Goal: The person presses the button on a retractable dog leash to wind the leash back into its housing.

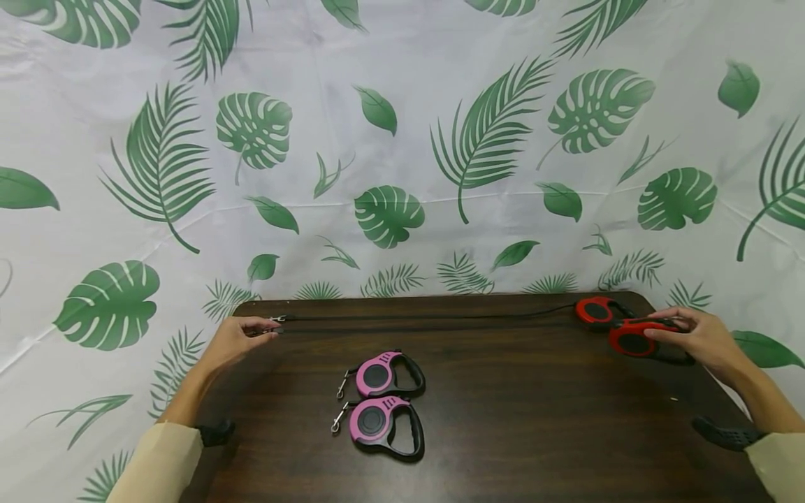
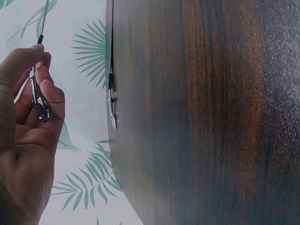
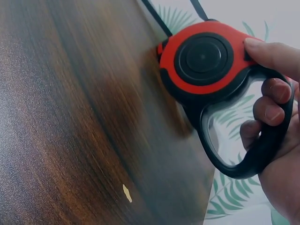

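The right hand point(image 3: 276, 117) curls round the black handle of a red leash reel point(image 3: 204, 58) at the far right corner of the table point(image 1: 503, 419). The left hand point(image 2: 28, 140) pinches its metal clip point(image 2: 40, 103) at the far left corner, the cord point(image 1: 428, 318) stretched along the far edge. Two pink reels point(image 1: 377, 398) lie mid-table.

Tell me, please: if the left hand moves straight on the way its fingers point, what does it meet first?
Probably the second metal clip lying on the table edge, just beyond the left hand; depth is uncertain.
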The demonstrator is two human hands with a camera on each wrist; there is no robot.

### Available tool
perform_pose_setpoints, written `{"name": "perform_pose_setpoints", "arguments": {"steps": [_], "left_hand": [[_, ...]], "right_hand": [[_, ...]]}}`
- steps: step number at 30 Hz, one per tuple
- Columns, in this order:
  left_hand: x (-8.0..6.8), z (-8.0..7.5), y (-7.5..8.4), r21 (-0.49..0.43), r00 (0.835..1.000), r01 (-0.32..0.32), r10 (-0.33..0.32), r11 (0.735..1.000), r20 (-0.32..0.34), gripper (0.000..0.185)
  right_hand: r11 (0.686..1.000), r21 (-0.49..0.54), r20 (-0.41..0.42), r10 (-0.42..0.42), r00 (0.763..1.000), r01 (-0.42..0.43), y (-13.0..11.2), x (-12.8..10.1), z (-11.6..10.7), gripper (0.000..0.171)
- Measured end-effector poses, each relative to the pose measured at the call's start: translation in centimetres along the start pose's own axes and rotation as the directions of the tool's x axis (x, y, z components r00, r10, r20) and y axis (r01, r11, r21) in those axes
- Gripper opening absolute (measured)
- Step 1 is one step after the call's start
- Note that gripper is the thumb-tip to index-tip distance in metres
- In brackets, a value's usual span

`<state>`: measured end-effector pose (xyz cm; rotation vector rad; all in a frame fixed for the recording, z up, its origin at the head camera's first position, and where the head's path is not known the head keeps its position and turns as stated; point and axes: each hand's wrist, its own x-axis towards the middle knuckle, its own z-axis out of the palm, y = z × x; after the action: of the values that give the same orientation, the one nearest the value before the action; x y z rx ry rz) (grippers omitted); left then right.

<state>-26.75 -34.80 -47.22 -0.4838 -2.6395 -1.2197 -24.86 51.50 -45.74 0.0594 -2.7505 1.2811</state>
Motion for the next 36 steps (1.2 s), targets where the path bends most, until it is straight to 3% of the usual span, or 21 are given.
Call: {"name": "perform_pose_setpoints", "arguments": {"steps": [10, 17, 23, 27, 30, 33, 36], "left_hand": [[-0.4, -0.5, 0.0, -0.008, 1.0, 0.027, -0.027, 1.0, -0.006, 0.019], [-0.6, -0.5, -0.2, -0.024, 1.0, 0.004, -0.004, 1.0, -0.025, 0.018], [-0.8, -0.7, -0.2, -0.005, 0.999, 0.003, -0.003, 1.0, -0.036, 0.017], [-0.9, -0.8, -0.2, 0.002, 0.999, 0.008, -0.008, 1.0, -0.043, 0.016], [-1.0, -0.8, -0.2, 0.003, 0.999, 0.014, -0.014, 1.0, -0.044, 0.016], [-1.0, -0.9, -0.1, 0.004, 0.999, 0.011, -0.011, 1.0, -0.046, 0.017], [-1.1, -1.0, 0.0, 0.004, 0.999, 0.004, -0.004, 1.0, -0.042, 0.017]], "right_hand": [[0.999, -0.036, 0.046, -0.011, 0.999, 0.012, 0.6, 0.2, -0.3, 0.033], [0.997, -0.079, 0.064, 0.005, 0.998, 0.0, 0.9, 0.0, -0.4, 0.038], [1.0, -0.004, 0.073, -0.006, 0.997, 0.006, 1.1, 0.0, -0.5, 0.03], [0.993, 0.111, 0.086, -0.053, 0.995, 0.044, 1.4, 0.2, -0.6, 0.024], [0.954, 0.288, 0.099, -0.122, 0.988, 0.089, 1.7, 0.4, -0.6, 0.028], [0.874, 0.478, 0.111, -0.159, 0.981, 0.088, 1.8, 0.5, -0.4, 0.033], [0.831, 0.553, 0.107, -0.142, 0.984, 0.06, 1.5, 0.5, -0.3, 0.034]]}}
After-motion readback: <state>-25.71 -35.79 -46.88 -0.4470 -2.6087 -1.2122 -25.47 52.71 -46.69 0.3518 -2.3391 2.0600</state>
